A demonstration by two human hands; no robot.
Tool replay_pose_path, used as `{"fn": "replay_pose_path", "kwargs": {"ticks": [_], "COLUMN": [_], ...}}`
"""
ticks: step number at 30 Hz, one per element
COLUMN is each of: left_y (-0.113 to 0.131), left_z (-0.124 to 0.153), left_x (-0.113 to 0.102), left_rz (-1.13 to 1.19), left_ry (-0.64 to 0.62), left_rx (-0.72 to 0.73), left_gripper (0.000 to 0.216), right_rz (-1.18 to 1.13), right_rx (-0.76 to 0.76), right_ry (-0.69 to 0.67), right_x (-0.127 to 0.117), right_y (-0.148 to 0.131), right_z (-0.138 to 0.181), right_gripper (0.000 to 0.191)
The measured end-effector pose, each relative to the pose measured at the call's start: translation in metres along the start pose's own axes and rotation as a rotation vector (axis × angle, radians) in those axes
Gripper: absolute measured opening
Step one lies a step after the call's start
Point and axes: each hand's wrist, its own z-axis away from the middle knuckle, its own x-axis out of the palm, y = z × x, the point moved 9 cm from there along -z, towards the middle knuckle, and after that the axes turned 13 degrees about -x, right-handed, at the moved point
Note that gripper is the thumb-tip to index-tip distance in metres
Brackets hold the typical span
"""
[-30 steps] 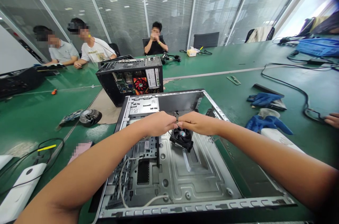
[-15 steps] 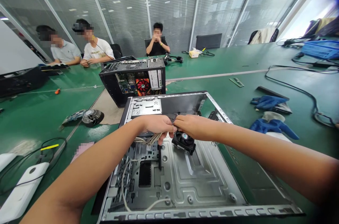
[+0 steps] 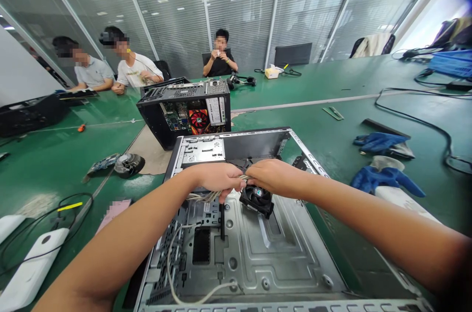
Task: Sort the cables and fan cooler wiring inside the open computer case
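Observation:
An open, stripped computer case (image 3: pixel 258 248) lies flat on the green table in front of me. My left hand (image 3: pixel 216 177) is closed around a bundle of pale wires (image 3: pixel 206 196) over the case's far end. My right hand (image 3: pixel 271 176) meets it fingertip to fingertip, pinching the same wires. Just below my right hand a small black cooling fan (image 3: pixel 258 199) rests tilted on the case floor. A white cable (image 3: pixel 173 272) loops along the case's near left side.
A second black computer case (image 3: pixel 184 110) with a red fan stands behind. Blue gloves (image 3: pixel 383 179) and black cables lie at the right. A circuit board and round part (image 3: pixel 127 163) lie at the left, a white device (image 3: pixel 29 267) at near left. Three people sit across the table.
My hands have dropped slightly and my left hand has gathered the pale wires into its grip. The camera shifted a little; the fan stays in place.

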Motion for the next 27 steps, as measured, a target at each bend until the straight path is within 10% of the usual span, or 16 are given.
{"fn": "replay_pose_path", "kwargs": {"ticks": [27], "left_y": [0.023], "left_z": [0.014], "left_x": [-0.008], "left_rz": [-0.614], "left_ry": [0.410], "left_rx": [0.060], "left_gripper": [0.036], "right_rz": [-0.667], "right_rx": [0.000], "right_ry": [0.037], "right_x": [-0.002], "right_y": [-0.003], "right_z": [0.005], "right_gripper": [0.039]}}
